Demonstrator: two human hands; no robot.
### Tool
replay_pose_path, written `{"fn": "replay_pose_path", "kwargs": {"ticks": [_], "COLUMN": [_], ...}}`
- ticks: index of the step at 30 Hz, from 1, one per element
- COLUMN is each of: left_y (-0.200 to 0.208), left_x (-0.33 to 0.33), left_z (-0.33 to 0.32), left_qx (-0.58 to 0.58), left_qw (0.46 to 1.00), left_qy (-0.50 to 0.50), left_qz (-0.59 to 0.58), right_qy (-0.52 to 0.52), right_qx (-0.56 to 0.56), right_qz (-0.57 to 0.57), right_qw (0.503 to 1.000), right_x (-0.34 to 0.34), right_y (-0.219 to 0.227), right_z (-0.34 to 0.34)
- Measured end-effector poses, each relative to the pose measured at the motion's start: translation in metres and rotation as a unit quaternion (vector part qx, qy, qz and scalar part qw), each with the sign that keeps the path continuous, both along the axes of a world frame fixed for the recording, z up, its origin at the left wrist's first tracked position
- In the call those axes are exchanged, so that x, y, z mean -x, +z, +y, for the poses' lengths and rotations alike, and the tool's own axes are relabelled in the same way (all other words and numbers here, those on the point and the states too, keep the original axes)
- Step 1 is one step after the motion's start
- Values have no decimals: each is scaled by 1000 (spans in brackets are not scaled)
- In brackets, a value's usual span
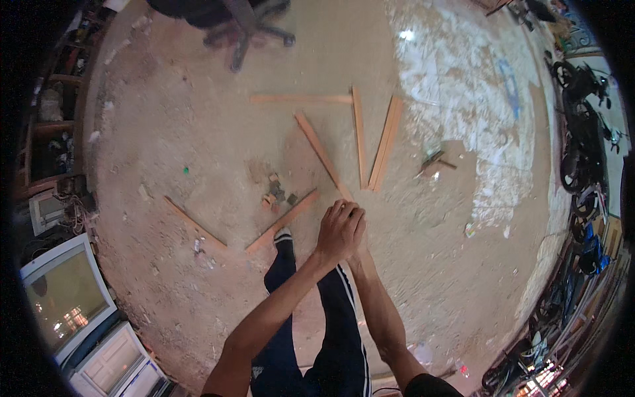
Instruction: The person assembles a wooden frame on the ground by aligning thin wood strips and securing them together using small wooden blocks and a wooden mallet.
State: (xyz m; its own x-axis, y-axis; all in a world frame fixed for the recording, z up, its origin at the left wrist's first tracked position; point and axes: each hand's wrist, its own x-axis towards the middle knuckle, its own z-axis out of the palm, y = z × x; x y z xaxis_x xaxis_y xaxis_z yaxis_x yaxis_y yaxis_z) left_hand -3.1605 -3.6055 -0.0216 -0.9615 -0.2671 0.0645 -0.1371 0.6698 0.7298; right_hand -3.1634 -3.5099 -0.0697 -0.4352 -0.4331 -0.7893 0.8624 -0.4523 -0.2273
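Observation:
My left hand (336,235) is closed, its fingers curled at the near end of a long wooden strip (321,153). Pressed close against it is my right hand (360,239), closed around the same end and partly covered by the left. From my hands the strip slants away to the far left. Two more strips lie beyond my hands to the right: a narrow strip (359,139) and a wider, grooved piece (385,144). Another strip (301,99) lies crosswise at the far side. Next to my foot (283,235) rests a slanted strip (283,220).
One strip (195,223) lies farther left. Small wood offcuts (272,196) are heaped near my foot. A dark tool with a handle (436,161) is on the floor at right. A wheeled chair base (245,36) stands far off; shelves (56,126) and motorbikes (582,119) line the sides.

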Motion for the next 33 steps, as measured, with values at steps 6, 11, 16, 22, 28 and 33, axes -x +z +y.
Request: {"fn": "replay_pose_path", "kwargs": {"ticks": [6, 11, 16, 22, 28, 33], "left_y": [-207, -304, -368, -384, -427, -442], "left_x": [-47, -105, -171, -205, -206, -172], "left_z": [-28, -48, -94, -140, -169, -172], "left_qx": [-23, -202, -188, -154, -64, -63], "left_qw": [981, 955, 960, 959, 983, 993], "left_qy": [-167, -163, -127, -130, -138, -80], "left_qz": [-96, -145, -166, -200, -105, -56], "right_qy": [30, 266, 634, 486, 516, 561], "right_qx": [4, 34, -255, -382, -381, -327], "right_qz": [-101, -103, 268, 335, 420, 458], "right_qw": [994, 958, 679, 711, 642, 607], "right_x": [-27, -97, -75, -23, -1, 44], "right_y": [-159, -329, -374, -395, -426, -401], "right_z": [-15, 41, 41, 43, 27, -28]}}
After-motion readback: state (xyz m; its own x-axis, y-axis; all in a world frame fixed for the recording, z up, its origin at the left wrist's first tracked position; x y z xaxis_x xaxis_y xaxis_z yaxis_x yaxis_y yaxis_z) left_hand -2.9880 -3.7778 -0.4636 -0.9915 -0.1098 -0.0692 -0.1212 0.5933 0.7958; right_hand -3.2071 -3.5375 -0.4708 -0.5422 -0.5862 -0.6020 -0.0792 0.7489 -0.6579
